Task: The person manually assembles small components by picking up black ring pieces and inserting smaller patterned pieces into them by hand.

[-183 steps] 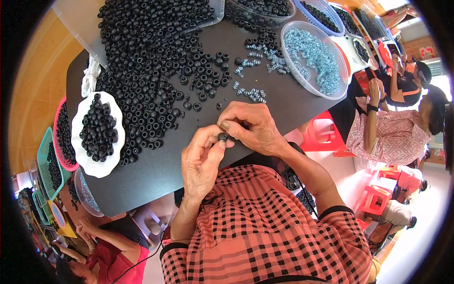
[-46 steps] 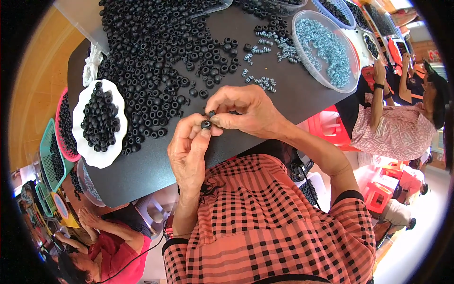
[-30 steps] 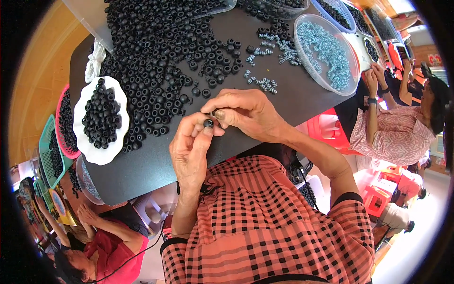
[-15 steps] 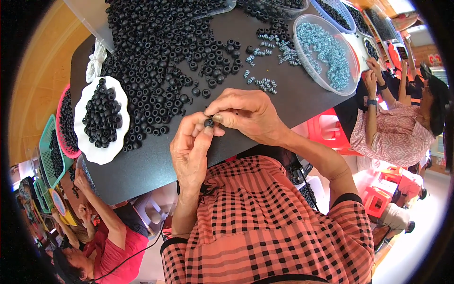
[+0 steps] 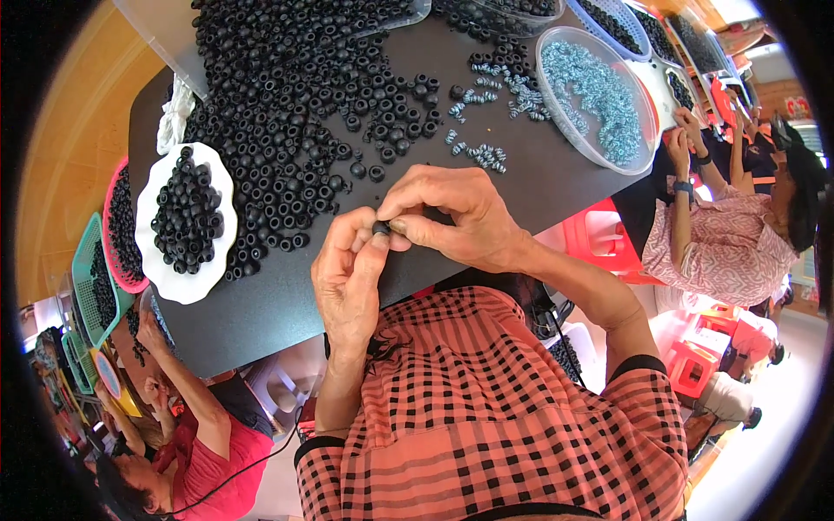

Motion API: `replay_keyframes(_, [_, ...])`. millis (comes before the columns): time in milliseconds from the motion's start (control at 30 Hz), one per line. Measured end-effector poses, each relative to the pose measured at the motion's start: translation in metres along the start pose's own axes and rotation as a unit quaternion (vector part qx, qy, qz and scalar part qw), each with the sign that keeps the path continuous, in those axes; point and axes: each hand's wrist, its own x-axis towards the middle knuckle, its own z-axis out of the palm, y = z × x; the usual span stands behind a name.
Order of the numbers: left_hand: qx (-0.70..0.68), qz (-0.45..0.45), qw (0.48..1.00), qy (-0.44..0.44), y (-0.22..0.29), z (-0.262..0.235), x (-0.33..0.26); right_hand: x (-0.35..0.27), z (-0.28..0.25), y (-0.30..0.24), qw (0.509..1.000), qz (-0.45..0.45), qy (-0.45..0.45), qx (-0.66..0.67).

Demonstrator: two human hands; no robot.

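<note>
Over the table's near edge, a small black bead-like piece (image 5: pixel 380 227) is pinched between the thumb and fingers of my left hand (image 5: pixel 347 273). My right hand (image 5: pixel 460 213) meets it from the right, thumb and forefinger pressed together against its top. Whether those right fingertips hold some small part is hidden. Beyond my hands spreads a big heap of loose black round pieces (image 5: pixel 287 148), many with a hole. Several small silvery coil springs (image 5: pixel 486 156) lie to the right of it. More springs (image 5: pixel 599 95) fill part of a clear round tub (image 5: pixel 647 152).
A white scalloped dish (image 5: pixel 187 286) piled with black pieces stands at the left of the dark table (image 5: pixel 261 321). A clear bin (image 5: pixel 165 35) lies tipped at the back. Co-workers sit at left (image 5: pixel 217 460) and right (image 5: pixel 721 230); a red stool (image 5: pixel 599 239) is beside the table.
The black piece has turned slightly between my fingers, and my right thumb and forefinger now cover more of its top. Both hands stay in nearly the same place.
</note>
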Motion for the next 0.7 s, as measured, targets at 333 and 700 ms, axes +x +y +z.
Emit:
replay_keyframes(333, [0.034,-0.005,0.999,0.011,0.0020,0.0009,0.0006,-0.0001,0.0044,0.0031,0.999,-0.040,0.035,-0.002])
replay_keyframes(700, [0.052,0.009,0.999,0.014,-0.0033,-0.0025,0.0002,-0.0008,0.0051,0.0011,0.999,-0.040,0.018,-0.028])
